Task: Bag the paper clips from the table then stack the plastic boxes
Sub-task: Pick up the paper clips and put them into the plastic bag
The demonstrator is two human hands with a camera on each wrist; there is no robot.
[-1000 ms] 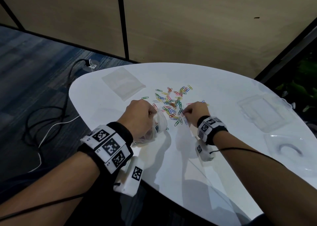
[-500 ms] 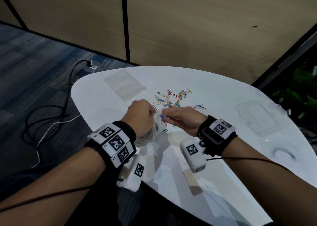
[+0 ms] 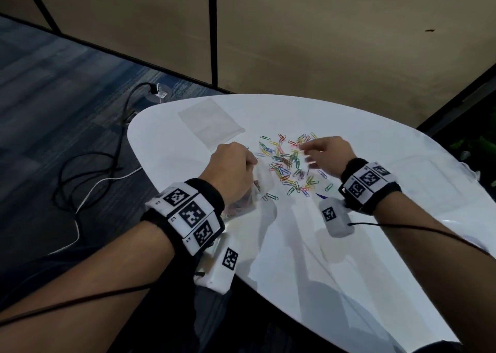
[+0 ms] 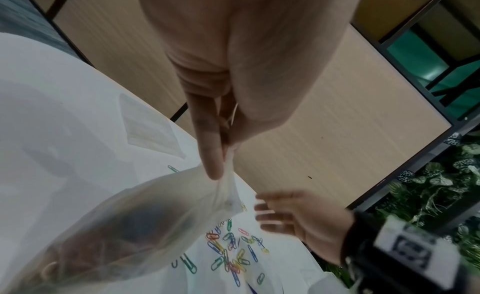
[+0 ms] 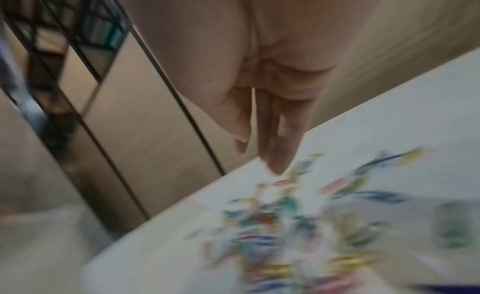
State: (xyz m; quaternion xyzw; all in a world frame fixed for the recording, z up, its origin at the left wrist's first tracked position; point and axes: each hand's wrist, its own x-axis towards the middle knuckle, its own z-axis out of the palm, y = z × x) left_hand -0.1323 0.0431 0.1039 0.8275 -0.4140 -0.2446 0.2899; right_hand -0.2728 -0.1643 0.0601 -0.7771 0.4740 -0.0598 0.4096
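Your left hand (image 3: 231,170) pinches the rim of the clear bag (image 4: 135,226), already part-filled with clips, while your right hand (image 3: 326,157) hovers with fingers spread over the loose paper clips (image 3: 288,165) scattered mid-table (image 3: 322,258).

The right hand (image 5: 259,76) reaches down with its fingers (image 5: 280,150) straight and close together, tips just above the white bench (image 5: 389,124). The thumb lies alongside them, and nothing shows between it and the fingers. Below and to the right, coloured paper clips (image 5: 280,222) lie scattered over the bench, smeared by blur, so single ones are hard to tell apart. Behind stand tan wall panels (image 5: 145,146) split by dark strips.
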